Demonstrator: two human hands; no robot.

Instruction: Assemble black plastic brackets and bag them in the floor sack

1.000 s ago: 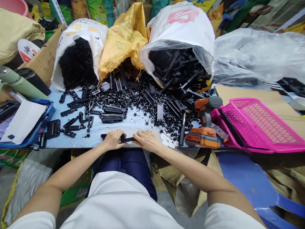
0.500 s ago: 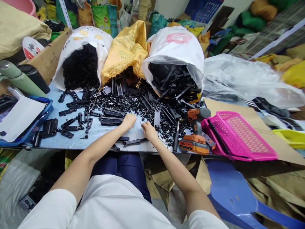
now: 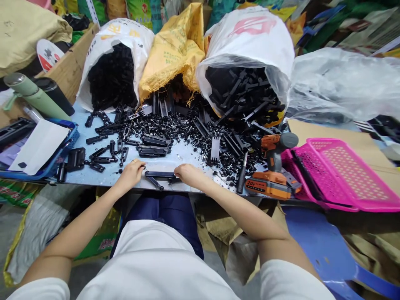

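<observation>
In front of me at the table's near edge lies a long black plastic bracket (image 3: 161,174) with a shorter arm (image 3: 153,182) angled out from its left end. My right hand (image 3: 189,174) is closed round the bracket's right end. Just beside the left end, my left hand (image 3: 133,173) is closed in a pinch; a small dark bit shows at its fingertips, too small to name. Beyond the hands, several black brackets (image 3: 153,150) lie stacked. Jointed black pieces (image 3: 108,152) are spread to the left, and small screws and black parts (image 3: 175,125) are heaped behind.
A cordless drill (image 3: 273,166) and a hammer-like tool (image 3: 242,173) stand at the right, before a pink basket (image 3: 353,175). Two white sacks (image 3: 250,29) (image 3: 121,33) and a yellow sack (image 3: 173,50) spill parts. A blue basket (image 3: 73,135) and green bottle (image 3: 37,98) are left.
Both hands have come nearer the table edge, the left hand moving left. The right hand now holds the bracket, which lies between the hands with its shorter arm angled. The view has shifted.
</observation>
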